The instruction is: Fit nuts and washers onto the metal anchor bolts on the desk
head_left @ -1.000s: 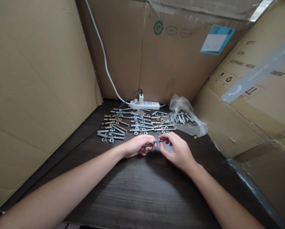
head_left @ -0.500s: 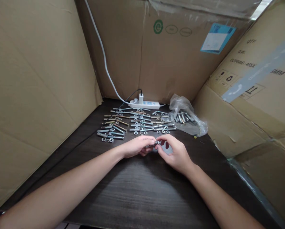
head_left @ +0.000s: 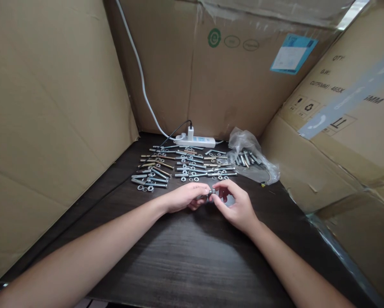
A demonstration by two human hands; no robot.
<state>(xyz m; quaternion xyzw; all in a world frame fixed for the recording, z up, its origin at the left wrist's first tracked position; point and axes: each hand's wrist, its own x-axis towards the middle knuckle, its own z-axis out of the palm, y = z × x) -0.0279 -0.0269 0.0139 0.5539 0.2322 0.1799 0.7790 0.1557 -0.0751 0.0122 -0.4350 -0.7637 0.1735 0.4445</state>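
Observation:
Just above the tabletop, my left hand (head_left: 193,194) pinches a small metal bolt (head_left: 209,193), its fingers closed round most of the length so that little of it shows. A hex nut (head_left: 213,191) sits at the bolt's right-hand end. Thumb and forefinger of my right hand (head_left: 232,201) are on that nut, one above and one below, while the other fingers curl loosely behind. Beyond both hands lie rows of bolts (head_left: 192,167) and metal sleeves (head_left: 142,182), with loose nuts (head_left: 150,188) and washers (head_left: 140,188) among them.
A clear plastic bag (head_left: 249,145) with several assembled bolts (head_left: 248,158) lies at the back right. Behind the rows stands a white power strip (head_left: 198,141) with a plugged-in adapter. A black cable (head_left: 98,199) crosses the dark table (head_left: 179,261) on the left. Cardboard walls (head_left: 166,64) enclose it.
My right fingertips have shifted slightly, and more of the nut shows between them. My left hand keeps its grip on the bolt in nearly the same place.

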